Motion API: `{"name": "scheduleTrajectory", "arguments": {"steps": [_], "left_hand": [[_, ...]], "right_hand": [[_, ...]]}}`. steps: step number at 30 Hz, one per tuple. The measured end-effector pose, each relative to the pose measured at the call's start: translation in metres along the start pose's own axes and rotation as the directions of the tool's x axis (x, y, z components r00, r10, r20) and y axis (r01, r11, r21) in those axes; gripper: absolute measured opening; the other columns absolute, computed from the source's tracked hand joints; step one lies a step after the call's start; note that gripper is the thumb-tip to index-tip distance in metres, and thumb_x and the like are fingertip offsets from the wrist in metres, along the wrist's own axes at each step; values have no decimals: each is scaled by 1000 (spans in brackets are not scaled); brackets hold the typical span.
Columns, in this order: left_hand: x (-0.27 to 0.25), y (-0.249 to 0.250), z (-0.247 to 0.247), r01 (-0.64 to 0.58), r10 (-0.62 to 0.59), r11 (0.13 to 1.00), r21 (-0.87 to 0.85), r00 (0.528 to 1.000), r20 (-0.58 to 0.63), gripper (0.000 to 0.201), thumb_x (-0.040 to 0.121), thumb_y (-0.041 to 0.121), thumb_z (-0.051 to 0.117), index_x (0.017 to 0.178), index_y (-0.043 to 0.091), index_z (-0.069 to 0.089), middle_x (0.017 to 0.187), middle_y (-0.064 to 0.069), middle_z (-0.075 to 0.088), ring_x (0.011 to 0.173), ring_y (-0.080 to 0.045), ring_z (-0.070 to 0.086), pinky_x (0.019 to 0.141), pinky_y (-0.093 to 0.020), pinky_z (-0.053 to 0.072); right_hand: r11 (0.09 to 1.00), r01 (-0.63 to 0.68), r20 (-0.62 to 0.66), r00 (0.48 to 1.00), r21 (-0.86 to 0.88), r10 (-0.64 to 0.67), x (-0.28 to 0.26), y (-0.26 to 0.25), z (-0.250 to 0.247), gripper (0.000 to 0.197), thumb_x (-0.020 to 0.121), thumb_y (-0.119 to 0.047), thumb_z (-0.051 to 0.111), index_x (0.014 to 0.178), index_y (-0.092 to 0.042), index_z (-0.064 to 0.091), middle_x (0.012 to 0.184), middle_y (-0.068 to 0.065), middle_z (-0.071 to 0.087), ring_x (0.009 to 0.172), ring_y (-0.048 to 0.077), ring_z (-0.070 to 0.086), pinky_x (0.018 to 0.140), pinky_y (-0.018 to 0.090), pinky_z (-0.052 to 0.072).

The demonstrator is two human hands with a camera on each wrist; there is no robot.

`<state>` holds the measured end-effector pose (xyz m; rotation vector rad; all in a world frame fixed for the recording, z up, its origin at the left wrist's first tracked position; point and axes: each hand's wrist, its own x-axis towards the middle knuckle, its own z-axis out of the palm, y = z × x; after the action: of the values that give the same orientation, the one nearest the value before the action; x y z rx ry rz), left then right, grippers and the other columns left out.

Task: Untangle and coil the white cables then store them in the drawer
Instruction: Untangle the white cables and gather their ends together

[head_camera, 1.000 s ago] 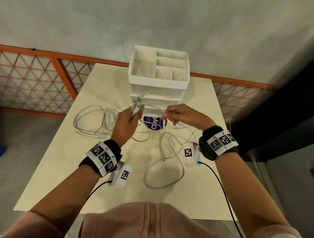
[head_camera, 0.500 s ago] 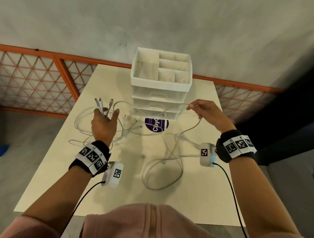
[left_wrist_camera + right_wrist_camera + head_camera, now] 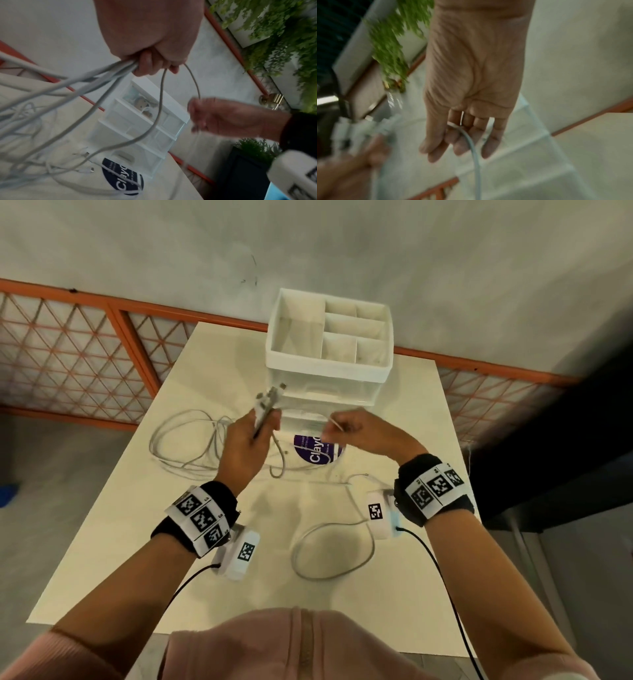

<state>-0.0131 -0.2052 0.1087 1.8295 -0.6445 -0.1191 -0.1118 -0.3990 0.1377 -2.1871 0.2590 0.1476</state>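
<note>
Right hand [image 3: 356,431] moved back beside left hand [image 3: 245,445]; both gripping cables [image 3: 185,446].

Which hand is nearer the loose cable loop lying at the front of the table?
Right. The right hand is raised beyond the cable loop, roughly in line with it, pinching a cable strand. The left hand is farther off to the left, gripping the connector ends.

Since half a second ago, the two hands, then spread wide, have closed together before the drawer unit [image 3: 329,361]. The left hand [image 3: 245,440] carried its cable ends [image 3: 270,398] inward; the right hand [image 3: 356,429] drew its cable [image 3: 474,151] back.
</note>
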Motion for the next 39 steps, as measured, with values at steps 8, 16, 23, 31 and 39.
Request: {"name": "scheduleTrajectory", "arguments": {"steps": [8,16,23,31,39], "left_hand": [[12,-18,-23,1,29,994,107,959,-283,30,95,25,51,82,0,63,64,-11,58,59,-27,54,55,-24,32],[14,-25,-14,42,29,986,164,911,-411,34,94,33,47,70,8,50,57,-10,49,52,-30,46,53,-30,30],[1,-35,3,108,-21,957,270,951,-307,32,92,27,52,66,10,46,55,-9,47,51,-27,42,55,-30,31],[-12,-49,24,200,-197,891,408,979,-51,24,81,19,58,104,14,60,76,-15,66,79,-36,62,72,-39,50],[-10,-25,34,84,-95,992,91,988,124,14,88,23,60,89,10,54,55,2,45,47,-10,41,54,-16,39]], "right_hand": [[927,-333,-191,935,-174,300,-15,96,24,21,93,-18,57,88,-5,73,63,-2,46,67,22,51,66,22,36],[984,-174,-401,901,22,168,-2,93,-3,51,77,-5,74,124,-14,59,133,5,42,119,14,42,93,20,39],[796,-598,-350,769,-95,535,-46,164,17,30,79,2,66,109,-3,66,120,21,59,112,35,57,85,24,43],[806,-591,-504,702,-19,503,-69,174,50,32,78,10,60,108,0,51,122,21,35,111,32,40,83,27,33],[925,-374,-343,878,-59,333,-37,104,-4,16,76,0,68,88,-8,75,80,11,67,79,20,62,61,14,46]]}}
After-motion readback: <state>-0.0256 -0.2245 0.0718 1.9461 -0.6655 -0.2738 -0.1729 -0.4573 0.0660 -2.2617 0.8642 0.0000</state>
